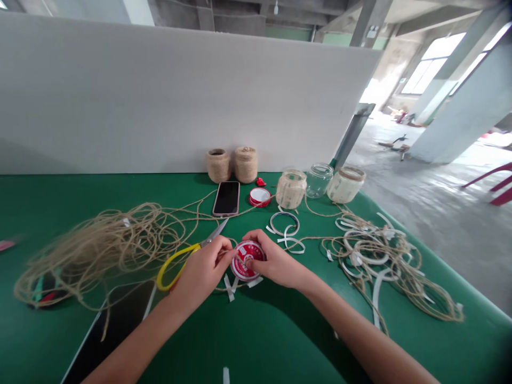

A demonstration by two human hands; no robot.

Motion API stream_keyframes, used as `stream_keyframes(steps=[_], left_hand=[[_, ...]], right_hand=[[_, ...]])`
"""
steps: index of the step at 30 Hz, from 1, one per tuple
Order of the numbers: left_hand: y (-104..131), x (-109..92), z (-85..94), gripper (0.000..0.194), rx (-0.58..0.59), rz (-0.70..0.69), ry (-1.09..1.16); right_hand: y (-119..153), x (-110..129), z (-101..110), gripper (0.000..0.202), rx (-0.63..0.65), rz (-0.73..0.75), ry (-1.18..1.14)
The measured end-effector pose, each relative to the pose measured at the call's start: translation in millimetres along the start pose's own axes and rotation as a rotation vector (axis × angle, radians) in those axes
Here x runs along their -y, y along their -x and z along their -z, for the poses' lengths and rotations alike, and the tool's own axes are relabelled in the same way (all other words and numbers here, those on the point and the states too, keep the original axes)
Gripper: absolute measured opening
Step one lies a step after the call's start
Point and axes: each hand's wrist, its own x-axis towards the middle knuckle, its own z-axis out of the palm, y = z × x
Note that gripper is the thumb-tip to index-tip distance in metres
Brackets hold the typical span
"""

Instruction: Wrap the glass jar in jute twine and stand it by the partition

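A red round disc with white lettering (245,250) sits in front of me at the middle of the green table (224,341). My right hand (276,261) is curled around its right side, the thumb pressed on its face. My left hand (208,266) is closed at the disc's left edge, thumb and forefinger pinching a short piece of jute twine (240,260) against the face. Yellow-handled scissors (176,261) lie partly under my left hand, blades pointing away. White tape strips (230,288) show just below the disc.
Loose twine (132,234) is heaped at left, and twine with tape scraps (376,250) at right. Behind are a phone (226,198), a red ring (260,197), twine-wrapped jars (246,164), a tape-covered jar (291,189) and a glass jar (319,181). A dark tablet (116,320) lies near my left forearm.
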Motion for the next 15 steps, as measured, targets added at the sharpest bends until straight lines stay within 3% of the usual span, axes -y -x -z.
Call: stream_keyframes(steps=[3, 7, 11, 15], left_hand=[[0, 0, -2.0, 0.020, -0.017, -0.069, -0.021], [-1, 1, -5.5, 0.016, 0.067, -0.070, 0.021], [-1, 1, -6.1, 0.016, 0.090, -0.051, 0.032], [-1, -1, -2.9, 0.017, 0.035, 0.011, 0.032]], right_hand=[[2, 5, 0, 0.042, 0.028, 0.022, 0.069], [5, 6, -3, 0.050, 0.039, 0.023, 0.147], [3, -1, -4, 0.067, -0.080, 0.057, 0.135], [-5, -10, 3, 0.072, -0.169, -0.018, -0.166]])
